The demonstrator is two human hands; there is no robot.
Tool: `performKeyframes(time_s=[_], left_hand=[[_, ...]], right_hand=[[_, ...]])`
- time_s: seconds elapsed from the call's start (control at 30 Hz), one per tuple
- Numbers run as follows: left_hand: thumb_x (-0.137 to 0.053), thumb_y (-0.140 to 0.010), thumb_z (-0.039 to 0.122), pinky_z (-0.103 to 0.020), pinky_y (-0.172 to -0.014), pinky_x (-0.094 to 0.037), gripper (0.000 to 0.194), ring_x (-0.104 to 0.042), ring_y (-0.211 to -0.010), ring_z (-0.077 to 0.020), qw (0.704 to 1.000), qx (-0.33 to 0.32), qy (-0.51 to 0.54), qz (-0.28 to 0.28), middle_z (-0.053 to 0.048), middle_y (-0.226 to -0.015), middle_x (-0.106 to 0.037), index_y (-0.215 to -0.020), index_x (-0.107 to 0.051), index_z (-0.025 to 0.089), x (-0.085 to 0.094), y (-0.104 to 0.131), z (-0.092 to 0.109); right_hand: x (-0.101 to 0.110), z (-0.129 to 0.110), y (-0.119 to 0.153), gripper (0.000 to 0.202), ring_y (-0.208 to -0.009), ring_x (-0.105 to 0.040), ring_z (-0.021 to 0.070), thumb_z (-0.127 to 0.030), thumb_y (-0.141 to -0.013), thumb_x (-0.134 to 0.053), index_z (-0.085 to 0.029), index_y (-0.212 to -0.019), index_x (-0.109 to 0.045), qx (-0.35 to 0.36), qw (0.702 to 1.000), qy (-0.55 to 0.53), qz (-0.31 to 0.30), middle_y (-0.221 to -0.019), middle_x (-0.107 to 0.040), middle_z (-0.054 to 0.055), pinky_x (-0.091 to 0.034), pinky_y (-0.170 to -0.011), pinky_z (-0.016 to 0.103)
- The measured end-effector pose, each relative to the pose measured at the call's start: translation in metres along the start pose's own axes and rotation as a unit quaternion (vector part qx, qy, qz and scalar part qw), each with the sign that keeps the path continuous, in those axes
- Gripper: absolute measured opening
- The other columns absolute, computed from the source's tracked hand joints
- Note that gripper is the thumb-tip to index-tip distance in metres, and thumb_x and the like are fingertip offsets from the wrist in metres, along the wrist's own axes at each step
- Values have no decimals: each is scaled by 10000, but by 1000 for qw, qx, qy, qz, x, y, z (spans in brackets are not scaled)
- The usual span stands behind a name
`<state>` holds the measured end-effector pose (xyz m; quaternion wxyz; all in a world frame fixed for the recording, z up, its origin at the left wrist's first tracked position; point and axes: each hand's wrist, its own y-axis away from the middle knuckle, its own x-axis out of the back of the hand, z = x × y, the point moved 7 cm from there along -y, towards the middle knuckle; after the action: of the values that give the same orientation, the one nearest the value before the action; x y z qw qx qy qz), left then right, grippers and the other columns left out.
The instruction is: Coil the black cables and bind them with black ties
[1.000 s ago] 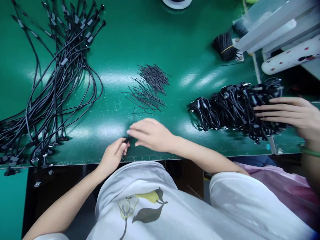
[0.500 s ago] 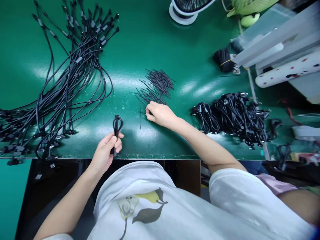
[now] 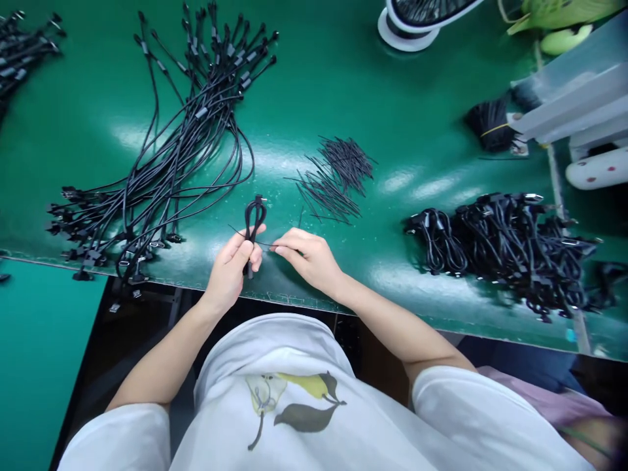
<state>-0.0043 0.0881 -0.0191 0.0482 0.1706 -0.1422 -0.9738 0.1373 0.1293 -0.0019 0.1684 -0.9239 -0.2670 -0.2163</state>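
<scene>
My left hand (image 3: 232, 265) is closed around a folded black cable (image 3: 256, 212), whose loop stands up above the fingers. Between thumb and fingertips, my right hand (image 3: 311, 260) pinches one end of a thin black twist tie (image 3: 265, 244). The tie runs across the bundled cable at my left fingers, and its other end sticks out to the left. Beyond my right hand lies a loose pile of twist ties (image 3: 346, 167). Long uncoiled cables (image 3: 184, 144) are spread on the left of the green table.
On the right sits a heap of coiled cables (image 3: 520, 248). A banded bundle of black strands (image 3: 490, 124) lies behind it, near a grey rack (image 3: 574, 104). A white fan (image 3: 407, 36) stands at the back. More cables (image 3: 24, 55) are at the far left.
My right hand has come from the tie pile to beside my left hand, bringing a twist tie against the folded cable. The view has shifted, so the table contents appear farther right.
</scene>
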Motion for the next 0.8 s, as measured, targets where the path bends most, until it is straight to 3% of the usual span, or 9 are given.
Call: performKeyframes(time_s=[0.07, 0.13, 0.23, 0.33, 0.4, 0.53, 0.7, 0.8], left_hand=[[-556, -916, 407, -233, -574, -358, 357, -449, -579, -104, 999, -10, -51, -6, 36, -641, -479, -1166, -637, 165, -1, 2, -1], [-515, -934, 386, -242, -599, -378, 328, -467, -593, -115, 988, -39, -146, -2, 26, -657, -508, -1145, -649, 174, -2, 3, 0], [-487, -921, 294, -271, -716, -420, 267, -530, -679, -145, 950, -95, -298, -6, -5, -748, -601, -1081, -673, 188, -5, 4, 5], [-481, -860, 212, -285, -721, -413, 201, -545, -703, -162, 931, -74, -358, -29, -18, -731, -621, -854, -676, 167, -4, 2, 0], [-506, -796, 190, -264, -638, -378, 146, -502, -626, -140, 948, -4, -313, -56, 5, -626, -570, -695, -609, 165, -1, -1, -12], [-593, -686, 244, -221, -539, -307, 111, -412, -527, -92, 981, 128, -103, -105, 47, -543, -498, -631, -526, 174, -6, -2, -35], [-698, -608, 352, -219, -515, -313, 235, -436, -493, -81, 978, 167, -40, -116, 31, -529, -513, -637, -581, 150, -12, -3, -43], [-670, -642, 291, -221, -523, -314, 166, -447, -479, -79, 977, 178, -27, -118, 27, -524, -530, -674, -616, 136, -11, -5, -46]], right_hand=[[0, -13, 1, 244, -827, -619, 127, -267, -982, -481, -159, -919, -691, 49, 996, 70, 7, -880, -683, 53, -464, -757, 251], [-4, -29, 2, 266, -748, -581, 130, -245, -988, -449, -158, -892, -680, 123, 973, 193, 4, -813, -658, 46, -431, -693, 263], [-15, -54, 6, 286, -755, -544, 164, -186, -977, -410, -150, -844, -661, 287, 885, 368, 4, -809, -650, 60, -393, -685, 314], [-22, -65, 8, 265, -1019, -545, 206, -145, -975, -387, -112, -963, -650, 406, 815, 410, -51, -1122, -647, 123, -404, -819, 352], [-24, -66, 6, 248, -1057, -537, 207, -149, -984, -386, -92, -1017, -626, 432, 789, 422, -113, -1190, -613, 153, -401, -844, 355], [-28, -69, 10, 251, -834, -547, 179, -151, -989, -376, -86, -997, -618, 448, 740, 467, -182, -956, -630, 127, -402, -763, 345], [-36, -75, 19, 349, -666, -475, 214, -49, -896, -353, -111, -876, -696, 490, 664, 536, -178, -744, -571, 104, -332, -609, 367], [-38, -77, 19, 428, -650, -437, 233, 2, -842, -324, -141, -814, -727, 514, 654, 527, -173, -687, -534, 114, -302, -607, 389]])
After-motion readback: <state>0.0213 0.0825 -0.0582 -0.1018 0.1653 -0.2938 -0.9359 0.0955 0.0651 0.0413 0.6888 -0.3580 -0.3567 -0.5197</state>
